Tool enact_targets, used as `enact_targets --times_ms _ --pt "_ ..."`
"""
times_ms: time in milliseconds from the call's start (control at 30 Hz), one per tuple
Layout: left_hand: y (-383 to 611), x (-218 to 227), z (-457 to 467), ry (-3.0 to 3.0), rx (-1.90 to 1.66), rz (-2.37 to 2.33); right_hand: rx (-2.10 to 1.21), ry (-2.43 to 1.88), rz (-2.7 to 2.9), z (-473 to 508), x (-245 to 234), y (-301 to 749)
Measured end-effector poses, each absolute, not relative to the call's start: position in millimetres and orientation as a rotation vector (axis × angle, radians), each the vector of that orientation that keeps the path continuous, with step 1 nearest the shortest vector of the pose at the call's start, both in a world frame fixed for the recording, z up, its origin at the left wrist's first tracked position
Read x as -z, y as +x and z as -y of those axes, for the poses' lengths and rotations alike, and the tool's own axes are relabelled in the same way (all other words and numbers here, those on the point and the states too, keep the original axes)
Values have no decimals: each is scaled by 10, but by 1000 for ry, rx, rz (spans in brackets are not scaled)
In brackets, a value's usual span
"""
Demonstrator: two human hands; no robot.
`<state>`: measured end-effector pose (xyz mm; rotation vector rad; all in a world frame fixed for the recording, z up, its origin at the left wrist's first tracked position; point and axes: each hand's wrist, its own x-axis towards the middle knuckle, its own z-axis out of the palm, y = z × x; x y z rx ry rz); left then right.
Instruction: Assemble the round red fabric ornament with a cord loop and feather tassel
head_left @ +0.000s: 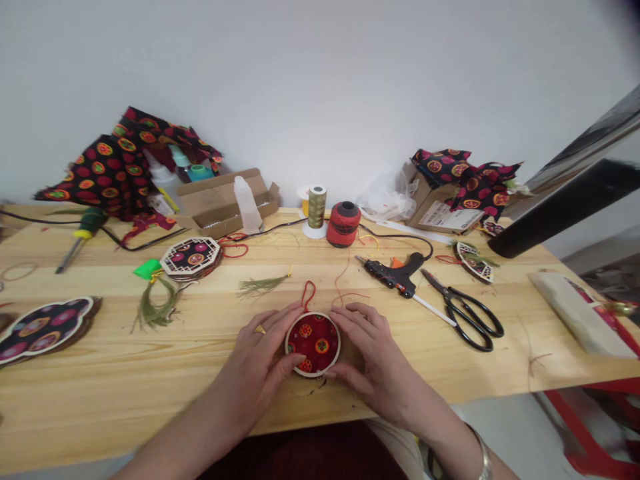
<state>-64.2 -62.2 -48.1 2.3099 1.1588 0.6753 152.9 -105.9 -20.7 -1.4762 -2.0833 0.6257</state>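
Between my two hands, near the table's front edge, is a round ornament (313, 343) with a pale wooden rim and dark red patterned fabric. A red cord loop (309, 295) sticks out at its top. My left hand (267, 353) grips the left side, its thumb on the rim and fabric. On the opposite side my right hand (367, 350) curves around the rim, fingers at the upper right and thumb at the lower right. Beyond the ornament lies a small green tassel (264, 285). Loose red thread (342, 277) lies above the right fingers.
A glue gun (397, 273) and black scissors (467, 310) lie to the right. Behind stand a red thread spool (343, 225), a green thread spool (317, 208) and a cardboard box (220, 207). Leftward are an octagonal ornament (191, 259) and a screwdriver (83, 237).
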Motion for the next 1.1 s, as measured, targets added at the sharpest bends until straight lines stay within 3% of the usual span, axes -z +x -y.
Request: enact_targets --times_ms 300,567,1100 --pt "-726 292 746 1905 -622 -1403 -497 -1522 2102 1158 249 1510" --pt "-824 43 809 1142 -549 -1244 -510 -1498 2163 1110 228 1445" --pt "-851 33 869 1140 -504 -1218 -550 -1525 2189 1057 239 1285"
